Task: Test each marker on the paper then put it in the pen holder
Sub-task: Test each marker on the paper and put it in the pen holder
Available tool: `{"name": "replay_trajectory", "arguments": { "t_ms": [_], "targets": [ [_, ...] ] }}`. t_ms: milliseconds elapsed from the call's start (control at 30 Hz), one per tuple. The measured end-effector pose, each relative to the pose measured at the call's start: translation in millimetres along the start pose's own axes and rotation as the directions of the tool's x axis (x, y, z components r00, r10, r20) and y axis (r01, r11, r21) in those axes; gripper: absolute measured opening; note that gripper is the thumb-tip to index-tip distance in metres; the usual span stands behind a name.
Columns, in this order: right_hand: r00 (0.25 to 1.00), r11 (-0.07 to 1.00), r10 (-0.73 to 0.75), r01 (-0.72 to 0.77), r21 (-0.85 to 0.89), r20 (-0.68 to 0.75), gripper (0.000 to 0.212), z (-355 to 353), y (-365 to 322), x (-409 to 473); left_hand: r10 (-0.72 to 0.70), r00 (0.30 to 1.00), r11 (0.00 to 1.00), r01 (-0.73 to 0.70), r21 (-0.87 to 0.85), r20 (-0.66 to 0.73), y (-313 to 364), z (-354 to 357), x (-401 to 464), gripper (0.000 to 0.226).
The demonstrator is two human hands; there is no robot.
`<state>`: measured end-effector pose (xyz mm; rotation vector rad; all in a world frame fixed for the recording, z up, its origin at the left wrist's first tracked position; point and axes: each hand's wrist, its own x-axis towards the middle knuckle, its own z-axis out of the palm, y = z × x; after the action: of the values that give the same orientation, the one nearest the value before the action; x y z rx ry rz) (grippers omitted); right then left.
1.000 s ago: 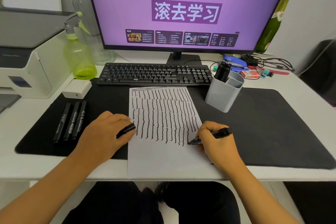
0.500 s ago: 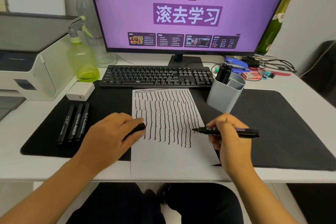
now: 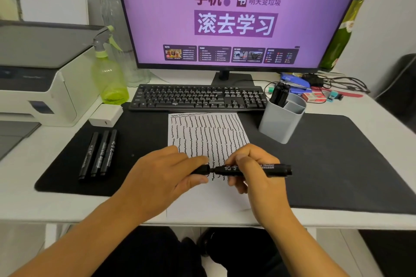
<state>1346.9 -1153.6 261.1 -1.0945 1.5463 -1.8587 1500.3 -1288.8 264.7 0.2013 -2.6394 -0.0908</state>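
Observation:
My right hand (image 3: 252, 171) grips a black marker (image 3: 270, 169) held level above the paper (image 3: 202, 128), its tip pointing left. My left hand (image 3: 164, 175) pinches the marker's black cap (image 3: 202, 169), which meets the tip; a thin gap shows between cap and barrel. The white paper is covered with rows of wavy black lines and lies on the black desk mat (image 3: 337, 159). Three black markers (image 3: 99, 153) lie side by side on the mat's left part. A grey pen holder (image 3: 281, 119) stands right of the paper with several black markers (image 3: 280, 94) in its back compartment.
A black keyboard (image 3: 198, 98) lies behind the paper under a monitor (image 3: 236, 13). A green spray bottle (image 3: 109, 74), a white charger block (image 3: 105, 116) and a printer (image 3: 38, 83) stand at the left. Cables and small stationery (image 3: 319, 90) clutter the back right.
My right hand lifted the marker off the paper and turned it level. My left hand rose from the paper's edge and brought the cap to the marker's tip.

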Motion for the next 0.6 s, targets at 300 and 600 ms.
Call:
{"name": "replay_trajectory", "arguments": {
  "t_ms": [300,600],
  "targets": [
    [0.991,0.997,0.041,-0.048,0.053,0.124,0.02,1.3,2.4,-3.1,-0.012,0.996,0.997,0.019,-0.081,0.089,12.2,-6.2,4.7,0.044],
    [0.968,0.972,-0.195,0.168,0.166,0.158,0.017,-3.4,0.8,-15.2,-0.127,0.968,0.767,0.235,-0.597,0.219,25.8,-12.7,7.1,0.036]
  ]
}}
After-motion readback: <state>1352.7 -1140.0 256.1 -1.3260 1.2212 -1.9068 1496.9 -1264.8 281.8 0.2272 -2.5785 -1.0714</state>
